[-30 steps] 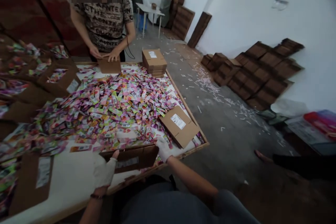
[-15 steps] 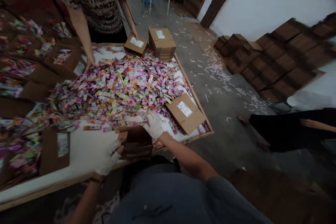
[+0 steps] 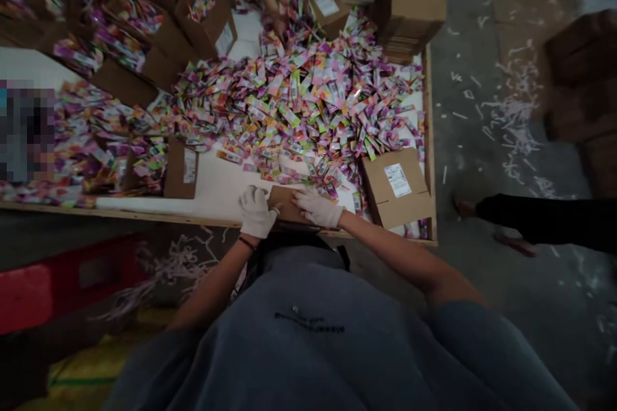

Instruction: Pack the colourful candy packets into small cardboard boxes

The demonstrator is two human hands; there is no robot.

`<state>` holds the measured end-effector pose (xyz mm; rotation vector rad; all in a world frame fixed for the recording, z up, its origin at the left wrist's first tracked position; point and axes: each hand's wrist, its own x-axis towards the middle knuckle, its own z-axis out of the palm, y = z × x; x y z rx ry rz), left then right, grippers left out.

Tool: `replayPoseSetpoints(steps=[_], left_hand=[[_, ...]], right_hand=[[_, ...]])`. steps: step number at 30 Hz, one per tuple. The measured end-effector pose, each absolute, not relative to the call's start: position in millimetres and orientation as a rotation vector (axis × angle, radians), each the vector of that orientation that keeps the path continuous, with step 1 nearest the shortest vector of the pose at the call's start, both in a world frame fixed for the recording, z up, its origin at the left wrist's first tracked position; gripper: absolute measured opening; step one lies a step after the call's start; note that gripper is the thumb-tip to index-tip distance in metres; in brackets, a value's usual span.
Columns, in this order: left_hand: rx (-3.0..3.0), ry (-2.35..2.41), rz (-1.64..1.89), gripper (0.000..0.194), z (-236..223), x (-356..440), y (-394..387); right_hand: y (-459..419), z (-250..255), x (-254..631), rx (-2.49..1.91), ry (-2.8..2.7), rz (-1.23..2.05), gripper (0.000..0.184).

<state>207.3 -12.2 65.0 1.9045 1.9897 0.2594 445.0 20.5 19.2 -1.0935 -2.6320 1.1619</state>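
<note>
While curled left hand touches carton — right hand lies atop — grips unclear.

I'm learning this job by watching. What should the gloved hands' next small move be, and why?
Probably press gently on the box with the right hand while the left hand braces its left side. The right hand lies over the cardboard and the left is at its left edge, so both seem well placed; how far it is folded is hard to tell.
</note>
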Motion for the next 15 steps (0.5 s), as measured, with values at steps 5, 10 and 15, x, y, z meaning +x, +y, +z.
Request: replayPoseSetpoints(steps=[5,10,15], left_hand=[[2.205,1.415,0.084,0.054,59.2,219.6,-12.1],[2.239,1.359,-0.172,0.065,66.9,223.7,-2.6],[2.285,1.283,-0.285,0.085,68.5,231.0,8.0]], right_hand=[[17.5,43.9,447.2,-1.269,-2.584,1.082,0.032],[33.9,69.0,421.0,-1.765,-2.743,1.059,0.027],[45.2,66.2,412.1,-1.758,-2.843,1.299,0.022]])
